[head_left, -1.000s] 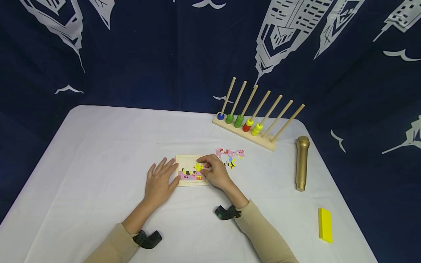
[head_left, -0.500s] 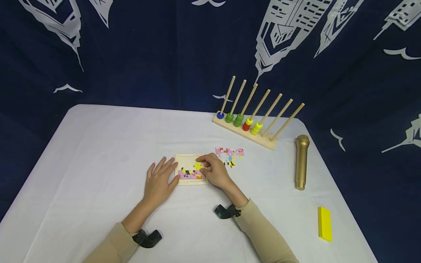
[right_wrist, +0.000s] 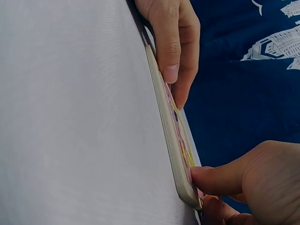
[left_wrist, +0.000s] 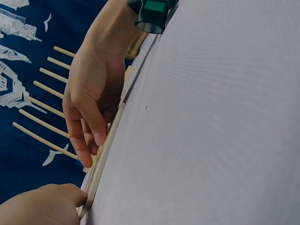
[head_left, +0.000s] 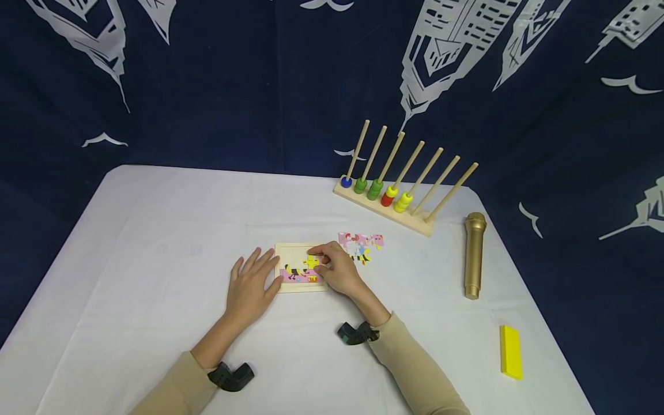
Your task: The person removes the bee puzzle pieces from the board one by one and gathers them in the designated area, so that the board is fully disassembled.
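A light wooden puzzle tray point(head_left: 294, 289) lies on the white table in the head view, its lower part filled with pink, yellow and black pieces showing a bee. My left hand point(head_left: 249, 290) rests with spread, straight fingers at the tray's left edge. My right hand point(head_left: 341, 272) is over the tray's right side, thumb and index finger bent at a yellow puzzle piece point(head_left: 312, 261) above the pink row. In the right wrist view, the right thumb point(right_wrist: 218, 180) presses down on the pieces near the tray's rim. My right fingers hide part of the tray.
Several loose pink puzzle pieces point(head_left: 361, 242) lie just beyond my right hand. A wooden bead stand point(head_left: 384, 211) with upright pegs is at the back. To the right are a gold microphone point(head_left: 473, 256) and a yellow block point(head_left: 510, 352). A dark blue cloth point(head_left: 207, 86) hangs behind.
Both hands keep their places at the tray, the right thumb and finger still at the yellow piece. The whole head view shifts very slightly.
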